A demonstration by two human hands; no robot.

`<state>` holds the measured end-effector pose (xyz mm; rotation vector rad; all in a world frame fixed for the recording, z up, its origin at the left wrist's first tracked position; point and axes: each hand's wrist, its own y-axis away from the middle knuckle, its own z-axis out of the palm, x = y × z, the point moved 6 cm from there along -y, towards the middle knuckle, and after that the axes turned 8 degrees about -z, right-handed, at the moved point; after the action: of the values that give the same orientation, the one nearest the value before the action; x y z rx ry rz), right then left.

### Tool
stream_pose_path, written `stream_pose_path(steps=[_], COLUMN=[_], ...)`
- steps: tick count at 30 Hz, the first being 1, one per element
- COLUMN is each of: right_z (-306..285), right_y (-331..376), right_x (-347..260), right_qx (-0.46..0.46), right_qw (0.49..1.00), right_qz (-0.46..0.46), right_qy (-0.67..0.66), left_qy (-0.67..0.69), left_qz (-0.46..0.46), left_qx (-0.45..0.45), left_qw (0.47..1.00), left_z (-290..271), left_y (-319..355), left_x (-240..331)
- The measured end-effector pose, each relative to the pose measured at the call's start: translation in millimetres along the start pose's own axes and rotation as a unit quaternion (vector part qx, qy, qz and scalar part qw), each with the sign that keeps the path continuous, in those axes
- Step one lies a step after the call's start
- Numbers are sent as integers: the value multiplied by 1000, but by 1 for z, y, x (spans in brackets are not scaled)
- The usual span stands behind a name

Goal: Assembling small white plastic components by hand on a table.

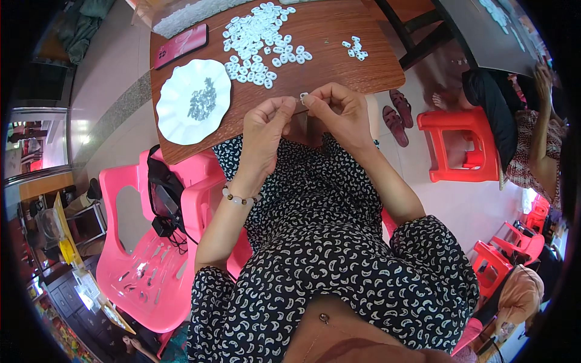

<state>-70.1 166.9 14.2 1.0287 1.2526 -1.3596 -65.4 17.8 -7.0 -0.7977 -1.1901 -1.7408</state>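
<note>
The table (321,69) bears a pink phone (181,46) and plate (171,124) by its left edge, white pieces (254,30) toward its far edge, a smaller cluster (356,48) rightward.

left hand (265,132): pinched | right hand (349,118): pinched | forearms (392,184): angled inward

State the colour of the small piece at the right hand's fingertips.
The small piece is white, seen best in the head view.

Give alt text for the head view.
The right hand pinches a small white piece, the left hand close beside it. A table holds white oval pieces, a wavy white plate of grey bits and a pink phone.
</note>
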Motion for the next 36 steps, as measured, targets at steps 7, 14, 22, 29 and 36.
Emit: stream_pose_path(steps=[7,14,22,29,36], right_z=[0,-1,0,3,1], right_y=[0,-1,-1,-1,-1], right_x=[1,2,-2,2,7], right_qx=[-13,-6,-15,-20,-18], right_qw=[1000,998,995,996,998], right_qz=[0,-37,-53,-42,-30], right_qy=[10,59,83,73,56], left_qy=[1,-32,-71,-47,-45], left_qz=[0,29,48,72,75], left_qx=[0,16,30,26,33], left_qw=[1000,999,996,996,996], left_z=[0,0,2,2,1], left_y=[-1,-1,2,-1,-6], left_x=[-1,0,4,3,-4])
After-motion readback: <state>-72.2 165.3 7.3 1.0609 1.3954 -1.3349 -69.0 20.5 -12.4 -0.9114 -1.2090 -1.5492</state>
